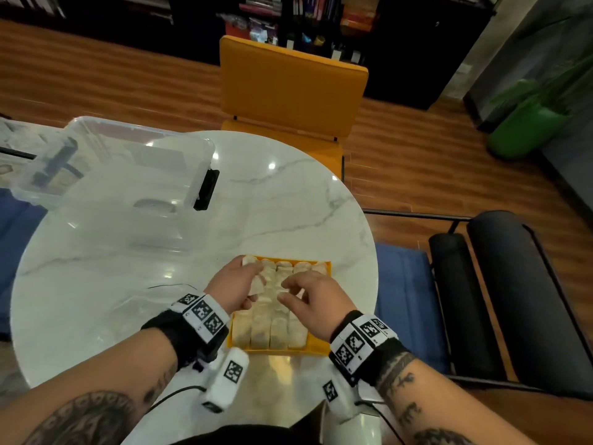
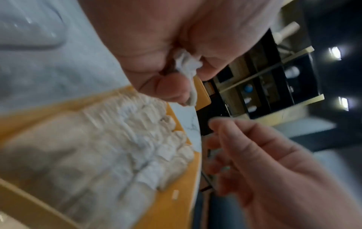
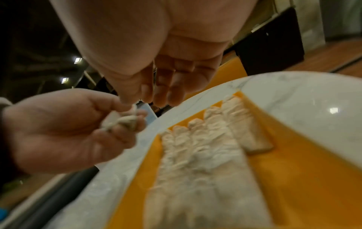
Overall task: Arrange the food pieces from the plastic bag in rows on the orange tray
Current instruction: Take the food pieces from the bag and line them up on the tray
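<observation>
The orange tray (image 1: 316,346) lies on the white marble table near my body, packed with rows of pale food pieces (image 1: 277,329). My left hand (image 1: 253,284) hovers over the tray's far left part and pinches one pale food piece (image 1: 257,286) between thumb and fingers; the left wrist view shows this piece (image 2: 186,66) held in the curled fingers. My right hand (image 1: 288,290) hangs over the tray's middle, close to that piece, fingers loosely curled and empty (image 3: 166,93). A clear plastic bag (image 1: 154,300) lies flat left of the tray.
A large clear plastic box (image 1: 128,175) with a black latch stands on the table's far left. An orange chair (image 1: 288,91) is behind the round table (image 1: 288,203), and a black chair frame (image 1: 500,284) stands at the right.
</observation>
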A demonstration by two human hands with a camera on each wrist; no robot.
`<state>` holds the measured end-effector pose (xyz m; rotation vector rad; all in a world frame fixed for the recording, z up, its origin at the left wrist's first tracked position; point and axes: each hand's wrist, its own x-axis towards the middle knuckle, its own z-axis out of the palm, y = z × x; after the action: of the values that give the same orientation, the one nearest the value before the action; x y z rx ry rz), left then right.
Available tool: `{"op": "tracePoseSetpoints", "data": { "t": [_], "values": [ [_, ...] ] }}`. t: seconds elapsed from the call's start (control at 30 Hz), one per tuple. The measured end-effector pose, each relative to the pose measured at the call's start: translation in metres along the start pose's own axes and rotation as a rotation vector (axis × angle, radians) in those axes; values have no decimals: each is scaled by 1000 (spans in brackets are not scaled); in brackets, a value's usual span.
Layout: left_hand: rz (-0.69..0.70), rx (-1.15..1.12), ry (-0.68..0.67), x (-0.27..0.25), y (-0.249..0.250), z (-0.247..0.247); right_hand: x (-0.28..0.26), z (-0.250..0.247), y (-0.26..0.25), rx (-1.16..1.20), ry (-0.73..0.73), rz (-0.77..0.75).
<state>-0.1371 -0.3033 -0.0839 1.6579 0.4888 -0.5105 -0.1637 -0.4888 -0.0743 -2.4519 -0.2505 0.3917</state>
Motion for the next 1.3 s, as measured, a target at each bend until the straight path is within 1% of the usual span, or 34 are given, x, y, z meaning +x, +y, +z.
{"op": "tracePoseSetpoints", "data": {
  "t": [0.03, 0.07, 0.13, 0.2, 0.3, 0.37, 0.47, 0.53, 0.63, 0.73, 0.8, 0.87, 0.93, 1.0, 1.07, 1.2, 1.27, 1.3],
  "values": [
    [-28, -113, -43, -3, 5, 6, -1, 3, -7, 95, 17, 30],
    [-28, -183, -82, -7, 11, 11, 0, 5, -14, 206, 30, 73],
    [18, -239, -139, -11, 19, 20, 2, 7, -22, 460, 49, 184],
    [41, -274, -160, -13, 23, 25, 4, 7, -23, 615, 98, 251],
    [0, -442, -192, -13, 25, 25, 4, 6, -17, 650, 161, 245],
    [-33, -574, -239, -14, 26, 24, 4, 5, -12, 647, 197, 235],
    [-44, -675, -304, -16, 25, 23, 4, 1, -5, 664, 251, 235],
    [-31, -659, -329, -16, 23, 22, 4, -1, -2, 677, 271, 232],
    [12, -571, -331, -17, 21, 22, 3, -3, -2, 653, 297, 230],
    [48, -507, -325, -19, 20, 22, 3, -5, -2, 651, 238, 220],
    [61, -481, -330, -20, 21, 22, 3, -6, -4, 710, 197, 182],
    [50, -485, -326, -22, 22, 21, 4, -7, -5, 776, 225, 184],
    [40, -493, -322, -25, 22, 19, 3, -9, -6, 846, 288, 245],
    [73, -483, -323, -27, 22, 18, 3, -10, -6, 921, 323, 288],
    [132, -436, -285, -28, 21, 18, 2, -10, -8, 951, 321, 307],
    [249, -273, -124, -23, 22, 21, -3, -6, -8, 943, 240, 304],
    [306, -176, -74, -21, 21, 20, -5, -6, -4, 861, 190, 311],
    [335, -116, -56, -21, 21, 19, -6, -7, -2, 797, 194, 311]
  ]
}}
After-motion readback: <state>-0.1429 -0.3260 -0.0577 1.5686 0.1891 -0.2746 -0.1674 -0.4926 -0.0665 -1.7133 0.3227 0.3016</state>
